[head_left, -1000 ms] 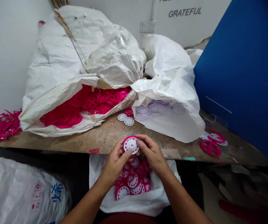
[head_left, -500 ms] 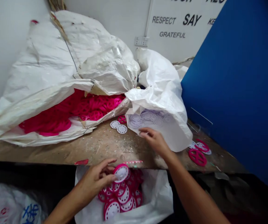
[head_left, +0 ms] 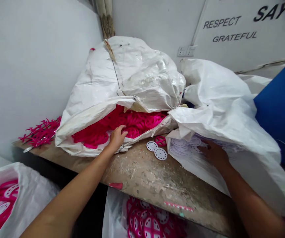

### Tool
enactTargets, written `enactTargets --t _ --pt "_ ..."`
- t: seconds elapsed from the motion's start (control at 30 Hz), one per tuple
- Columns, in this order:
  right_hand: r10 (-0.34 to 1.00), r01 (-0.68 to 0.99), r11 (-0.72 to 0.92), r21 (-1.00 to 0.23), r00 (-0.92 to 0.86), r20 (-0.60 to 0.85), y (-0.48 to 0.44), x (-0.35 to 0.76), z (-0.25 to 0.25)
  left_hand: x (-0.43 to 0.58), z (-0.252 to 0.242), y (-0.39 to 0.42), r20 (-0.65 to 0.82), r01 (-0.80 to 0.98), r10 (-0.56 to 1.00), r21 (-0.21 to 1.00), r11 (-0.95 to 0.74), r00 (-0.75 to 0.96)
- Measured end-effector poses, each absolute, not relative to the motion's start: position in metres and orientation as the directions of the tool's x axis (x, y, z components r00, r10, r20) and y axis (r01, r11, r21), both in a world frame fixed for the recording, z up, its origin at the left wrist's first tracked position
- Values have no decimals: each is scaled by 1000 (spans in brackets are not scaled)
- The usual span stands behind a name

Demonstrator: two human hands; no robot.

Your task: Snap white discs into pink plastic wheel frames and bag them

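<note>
Since the earlier frame, the left hand [head_left: 117, 136] has moved from below the scuffed brown tabletop's [head_left: 142, 172] front edge to the big white woven sack [head_left: 95, 82] at left, thumb and forefinger apart by its bright-pink plastic spoked rings [head_left: 148, 120]; joined pink-and-white wheels [head_left: 152, 226] lie below that edge. The right hand [head_left: 215, 153] has reached deeper among round white slotted discs [head_left: 182, 147] — fingertips hidden, pinch impossible to tell — so each hand is now at loose parts.
</note>
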State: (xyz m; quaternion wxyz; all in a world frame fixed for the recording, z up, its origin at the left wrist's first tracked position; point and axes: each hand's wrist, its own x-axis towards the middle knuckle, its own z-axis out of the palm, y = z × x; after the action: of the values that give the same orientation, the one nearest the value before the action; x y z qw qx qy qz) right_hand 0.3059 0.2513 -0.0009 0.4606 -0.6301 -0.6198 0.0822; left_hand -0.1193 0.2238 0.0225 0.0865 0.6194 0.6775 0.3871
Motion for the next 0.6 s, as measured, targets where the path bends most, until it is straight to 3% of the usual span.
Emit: enactTargets --t 0.23,0.33,0.43,0.5,0.57,0.6 --pt "948 734 26 -679 197 249 166 276 -6 -93 10 227 386 779 902 619 -97 -195" --pt "963 594 104 -798 139 229 129 252 3 -88 19 201 426 748 890 642 -169 -164" --pt "982 340 152 -928 58 182 100 225 16 -75 26 164 442 704 881 680 -205 -170" --pt "988 194 142 -971 25 149 84 206 24 -57 26 134 351 544 914 817 -192 -204" --pt "990 111 137 -984 -11 137 72 189 30 -33 24 103 113 189 976 979 -77 -188" --pt "989 97 146 -985 -29 143 68 183 31 -20 23 88 -26 -14 991 1000 24 -131"
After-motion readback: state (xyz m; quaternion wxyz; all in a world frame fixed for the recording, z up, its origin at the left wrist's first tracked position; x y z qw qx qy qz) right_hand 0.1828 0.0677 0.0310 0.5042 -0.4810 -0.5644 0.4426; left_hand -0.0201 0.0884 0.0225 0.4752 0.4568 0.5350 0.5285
